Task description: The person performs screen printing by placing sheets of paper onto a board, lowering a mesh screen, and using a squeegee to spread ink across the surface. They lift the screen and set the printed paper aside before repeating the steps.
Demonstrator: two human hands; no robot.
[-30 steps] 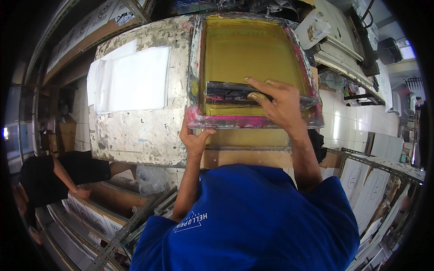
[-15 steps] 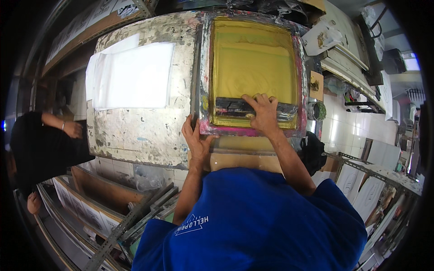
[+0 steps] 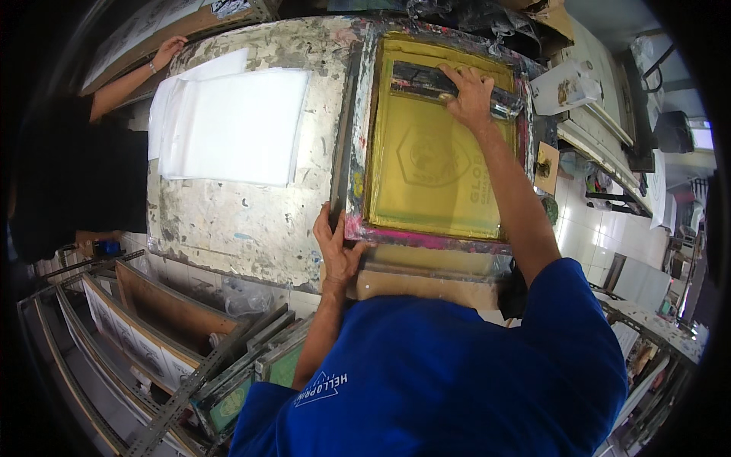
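Before me lies a screen printing frame (image 3: 356, 160) with a yellow mesh (image 3: 411, 206), its rim smeared with pink and dark ink. A crest-shaped design shows through the mesh. My right hand (image 3: 470, 95) is closed over a dark, ink-stained squeegee (image 3: 417, 81), which lies across the far part of the mesh. At the frame's near left corner, my left hand (image 3: 338, 247) rests with its fingers stretched along the edge. On the worn, paint-spotted table (image 3: 228, 213) to the left lies a stack of white sheets (image 3: 236, 126).
A person in black (image 3: 84, 167) stands at the left, one hand (image 3: 169, 52) by the table's far corner. A pale container (image 3: 565, 87) sits right of the frame. Racks with boards (image 3: 167, 312) stand at lower left, and a shelf (image 3: 655, 327) at lower right.
My right hand has pushed the squeegee from the near end of the mesh to the far end, and the design now shows. The other person's arm has moved up to the table's far corner.
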